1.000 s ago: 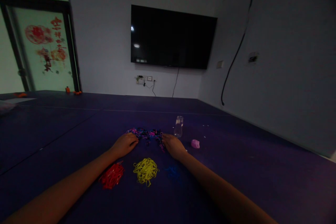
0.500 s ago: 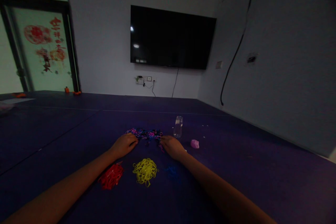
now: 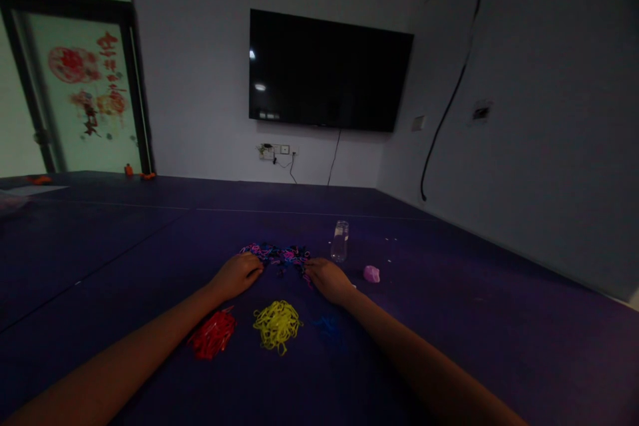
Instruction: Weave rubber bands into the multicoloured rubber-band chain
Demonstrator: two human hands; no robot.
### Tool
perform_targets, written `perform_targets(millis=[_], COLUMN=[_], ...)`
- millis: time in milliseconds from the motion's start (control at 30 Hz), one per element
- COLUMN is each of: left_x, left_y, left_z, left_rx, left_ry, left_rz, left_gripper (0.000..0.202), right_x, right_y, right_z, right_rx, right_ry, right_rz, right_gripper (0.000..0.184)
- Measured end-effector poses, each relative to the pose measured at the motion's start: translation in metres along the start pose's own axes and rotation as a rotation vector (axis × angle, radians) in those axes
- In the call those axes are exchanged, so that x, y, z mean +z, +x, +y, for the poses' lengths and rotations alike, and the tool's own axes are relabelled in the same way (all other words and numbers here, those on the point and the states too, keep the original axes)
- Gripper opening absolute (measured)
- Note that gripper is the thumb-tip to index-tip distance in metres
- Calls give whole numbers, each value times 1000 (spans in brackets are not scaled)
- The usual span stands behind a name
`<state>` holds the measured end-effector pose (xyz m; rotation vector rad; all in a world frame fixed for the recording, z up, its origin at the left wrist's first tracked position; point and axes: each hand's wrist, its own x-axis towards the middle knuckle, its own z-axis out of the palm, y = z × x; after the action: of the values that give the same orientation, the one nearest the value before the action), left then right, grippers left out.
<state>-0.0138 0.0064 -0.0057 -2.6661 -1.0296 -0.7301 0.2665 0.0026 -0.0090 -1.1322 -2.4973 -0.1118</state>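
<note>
A mixed heap of pink, blue and dark rubber bands (image 3: 279, 255) lies on the purple floor mat (image 3: 449, 319) ahead of me. My left hand (image 3: 235, 275) rests palm down at the heap's left end, fingers curled onto its edge. My right hand (image 3: 327, 278) rests at the heap's right end, fingertips among the bands. Nearer to me lie three sorted piles: red bands (image 3: 213, 334), yellow bands (image 3: 277, 324) and a dim blue pile (image 3: 327, 327). Whether either hand pinches a band is hidden.
A small clear bottle (image 3: 340, 241) stands just right of the heap. A pink lump (image 3: 371, 273) lies further right. A black TV (image 3: 327, 71) hangs on the far wall, above a socket with cables. Glass doors (image 3: 80, 100) with red decals are at left.
</note>
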Motion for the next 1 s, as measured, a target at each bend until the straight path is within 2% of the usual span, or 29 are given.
perform_targets(millis=[300,567,1000], left_x=[0,-1,-1], left_y=[0,0,0], left_z=[1,1,2], left_rx=[-4,-2,-14], left_ry=[4,-2,-5], left_rz=[6,-4,-3], left_gripper=[17,18,19], right_x=[-6,-3,-4], right_y=[-1,-1,-1], right_z=[-5,-3,-4], right_rx=[5,-46,-5], right_ry=[-23,-11,-18], right_rz=[-1,-2,-12], right_gripper=[32,29,28])
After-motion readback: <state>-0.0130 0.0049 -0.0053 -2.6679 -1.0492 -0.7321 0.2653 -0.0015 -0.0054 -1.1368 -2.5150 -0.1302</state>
